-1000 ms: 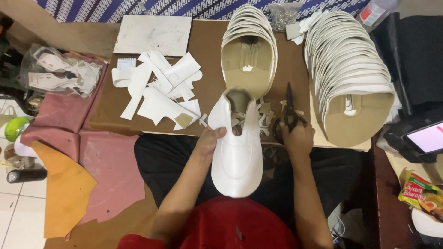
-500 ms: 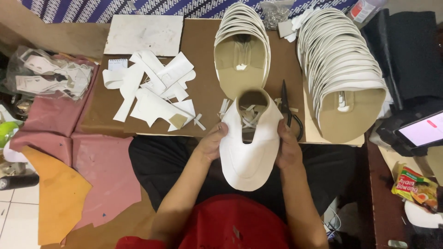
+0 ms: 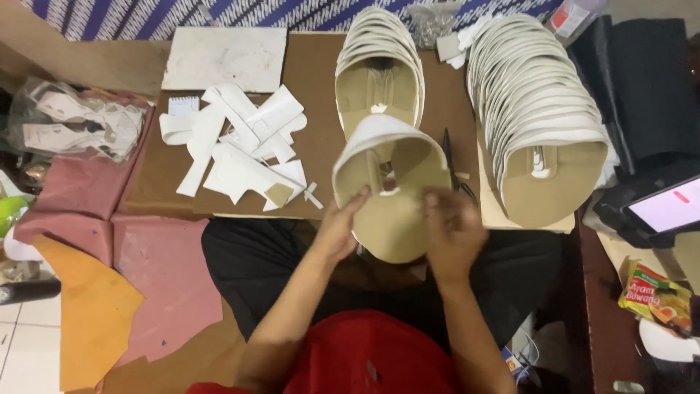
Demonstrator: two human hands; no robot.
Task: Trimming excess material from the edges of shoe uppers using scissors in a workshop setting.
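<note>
Both my hands hold one white shoe upper (image 3: 390, 191), curled into a hollow shape with its tan lining facing me, just above my lap. My left hand (image 3: 340, 228) grips its left edge and my right hand (image 3: 452, 228) grips its right edge. Directly behind it on the brown board lies a stack of the same uppers (image 3: 379, 69). A bigger row of uppers (image 3: 536, 109) lies to the right. Dark scissors (image 3: 450, 162) lie on the board between the two stacks, close to my right hand.
White cut scraps (image 3: 240, 149) lie on the brown board (image 3: 313, 95) at left, with a white sheet (image 3: 226, 58) behind. Pink and orange material pieces (image 3: 131, 277) cover the floor at left. A phone (image 3: 667, 208) and a snack packet (image 3: 656, 298) sit at right.
The scissors left my right hand and now lie on the board. The upper, held white side up before, has been turned over and curled so that its tan lining faces me, with both hands on it.
</note>
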